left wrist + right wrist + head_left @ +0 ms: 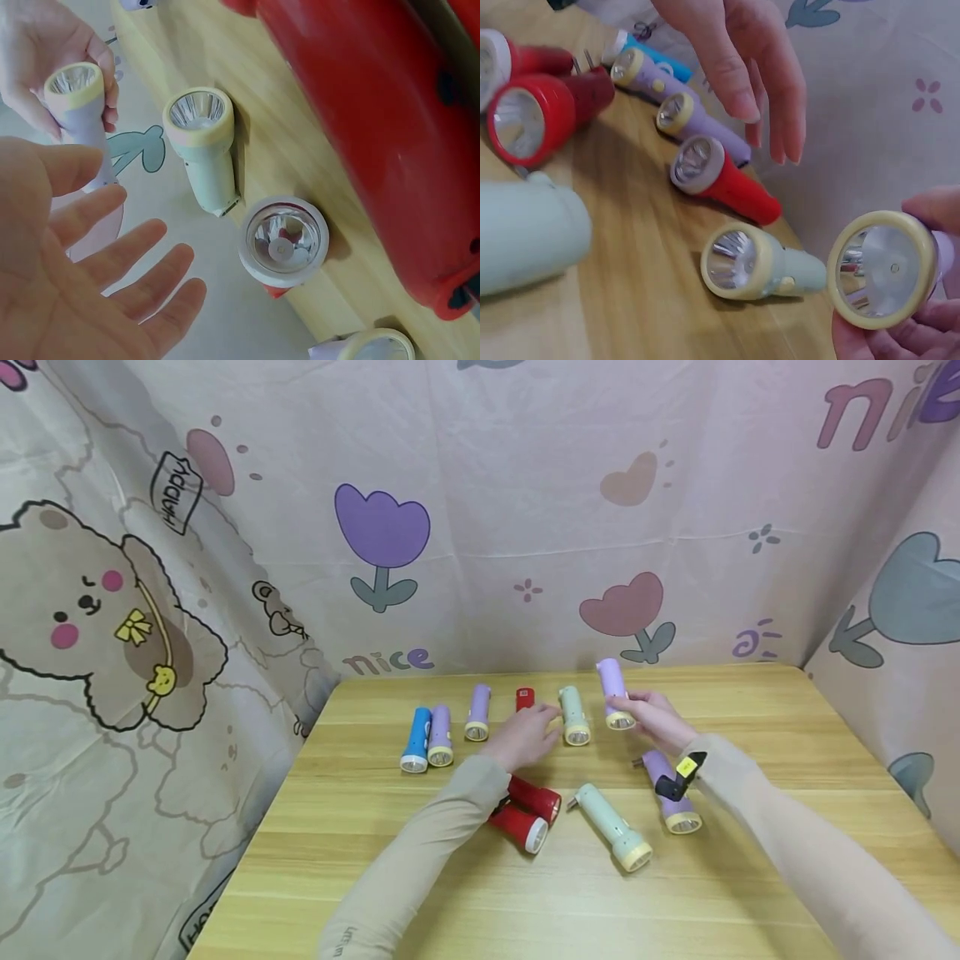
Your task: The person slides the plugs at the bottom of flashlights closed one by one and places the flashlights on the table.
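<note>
My right hand [658, 717] grips a purple flashlight [612, 683] by its body, with the cream-ringed lens facing me, at the back of the table. My left hand [523, 737] hovers over the back row, its fingers spread and holding nothing in the left wrist view. Beneath and behind it lies a red flashlight [742, 191], partly hidden in the head view. A pale green flashlight [573, 714] sits between the two hands. Left of them are two more purple flashlights [477, 712] [440, 735] and a blue flashlight [416, 739].
Nearer me, two red flashlights [536, 797] [517, 827] lie together beside my left forearm. Another pale green flashlight [609, 822], its plug prongs out, lies front and centre. A purple flashlight [671, 797] is under my right wrist. A printed cloth [510, 635] hangs behind the wooden table [322, 860].
</note>
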The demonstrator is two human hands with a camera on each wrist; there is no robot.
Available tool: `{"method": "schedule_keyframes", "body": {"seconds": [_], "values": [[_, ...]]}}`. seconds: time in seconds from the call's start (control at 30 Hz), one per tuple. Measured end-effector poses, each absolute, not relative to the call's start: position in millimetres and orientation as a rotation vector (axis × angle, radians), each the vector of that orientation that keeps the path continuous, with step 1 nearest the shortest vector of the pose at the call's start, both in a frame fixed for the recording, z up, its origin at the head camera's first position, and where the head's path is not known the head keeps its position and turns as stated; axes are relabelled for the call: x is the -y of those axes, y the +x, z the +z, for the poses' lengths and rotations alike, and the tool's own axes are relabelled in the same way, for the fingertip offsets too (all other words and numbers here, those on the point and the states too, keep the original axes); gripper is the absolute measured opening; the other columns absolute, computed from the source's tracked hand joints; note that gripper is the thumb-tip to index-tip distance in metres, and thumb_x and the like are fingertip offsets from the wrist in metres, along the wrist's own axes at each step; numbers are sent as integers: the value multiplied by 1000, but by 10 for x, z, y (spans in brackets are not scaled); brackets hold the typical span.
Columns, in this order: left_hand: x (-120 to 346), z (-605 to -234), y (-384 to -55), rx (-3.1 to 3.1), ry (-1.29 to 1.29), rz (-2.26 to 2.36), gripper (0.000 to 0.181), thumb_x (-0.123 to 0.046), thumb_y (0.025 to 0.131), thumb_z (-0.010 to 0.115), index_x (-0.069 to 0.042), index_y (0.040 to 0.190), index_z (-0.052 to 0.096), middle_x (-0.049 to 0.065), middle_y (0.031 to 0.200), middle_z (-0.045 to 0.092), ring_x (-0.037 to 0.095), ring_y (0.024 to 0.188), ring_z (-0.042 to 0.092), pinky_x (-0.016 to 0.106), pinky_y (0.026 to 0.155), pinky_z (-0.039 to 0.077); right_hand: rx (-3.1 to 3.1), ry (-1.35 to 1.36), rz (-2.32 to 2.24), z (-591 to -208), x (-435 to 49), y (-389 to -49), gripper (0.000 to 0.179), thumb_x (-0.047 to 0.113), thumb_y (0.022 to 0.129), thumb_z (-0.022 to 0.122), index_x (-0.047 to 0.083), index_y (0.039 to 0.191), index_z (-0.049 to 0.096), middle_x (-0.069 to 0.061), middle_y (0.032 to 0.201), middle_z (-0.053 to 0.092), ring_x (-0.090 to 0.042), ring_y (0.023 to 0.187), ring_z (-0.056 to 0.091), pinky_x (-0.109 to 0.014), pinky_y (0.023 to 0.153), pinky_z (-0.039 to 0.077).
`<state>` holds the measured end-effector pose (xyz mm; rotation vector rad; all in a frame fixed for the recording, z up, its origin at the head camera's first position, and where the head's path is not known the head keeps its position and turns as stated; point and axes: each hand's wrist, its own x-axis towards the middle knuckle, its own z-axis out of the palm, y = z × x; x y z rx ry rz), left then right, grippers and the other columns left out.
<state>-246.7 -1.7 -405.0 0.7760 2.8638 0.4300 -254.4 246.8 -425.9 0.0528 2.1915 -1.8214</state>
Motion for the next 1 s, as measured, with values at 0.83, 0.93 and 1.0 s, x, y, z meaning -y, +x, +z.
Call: {"method": "schedule_keyframes", "body": {"seconds": [0.83, 0.93, 1.0], "values": [[-334, -4208, -2578, -2750, 783, 277, 47, -34, 106, 48, -25, 153, 45, 8, 164, 35, 26, 151, 38, 41, 122, 38, -2488, 166, -1412, -4422, -2509, -2740, 37, 23, 94, 65, -13, 103, 60, -10, 89, 61, -16, 74, 56, -31, 73, 56], [-346, -4225, -2586, -2732, 769, 263, 49, -34, 107, 48, -26, 154, 43, 8, 166, 32, 26, 151, 37, 40, 122, 37, -2503, 173, -1363, -4446, -2522, -2747, 36, 23, 94, 65, -12, 101, 61, -10, 89, 61, -16, 74, 55, -30, 70, 54], [-347, -4227, -2585, -2722, 770, 253, 49, -34, 107, 47, -25, 155, 41, 8, 166, 31, 25, 152, 36, 40, 123, 36, -2521, 173, -1338, -4469, -2535, -2754, 36, 24, 94, 65, -12, 100, 62, -10, 87, 60, -16, 73, 54, -29, 68, 53]]}}
